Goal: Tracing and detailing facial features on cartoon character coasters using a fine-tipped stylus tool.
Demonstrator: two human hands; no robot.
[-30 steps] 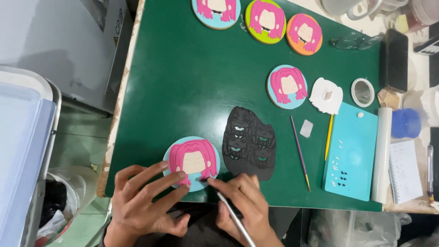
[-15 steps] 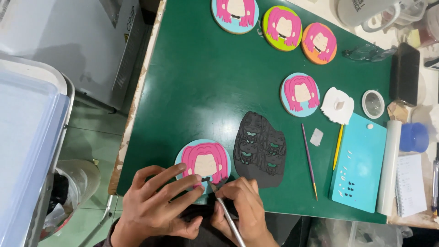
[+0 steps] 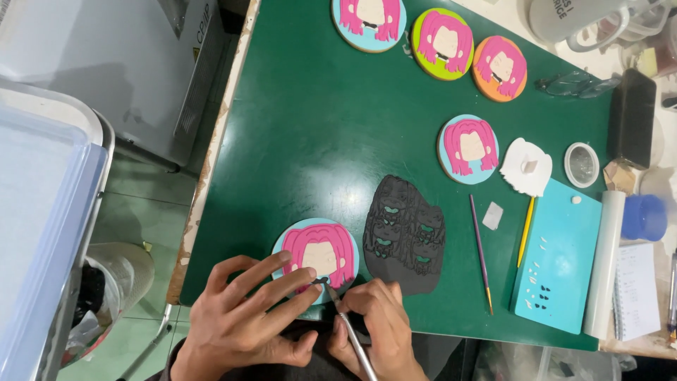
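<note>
On the green mat (image 3: 317, 127), the left hand (image 3: 240, 324) steadies a round blue cookie (image 3: 317, 255) with pink hair. The right hand (image 3: 377, 328) grips a thin tool (image 3: 349, 331), its tip touching the cookie.

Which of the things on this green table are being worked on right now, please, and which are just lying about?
In use:
- left hand steadying the round pink-haired disc
- right hand holding a thin metal tool whose tip is at the disc

Lying about:
- black cut-out sheet
- four more discs, e.g.
- brush
- yellow pencil
- teal board
- mug
</note>
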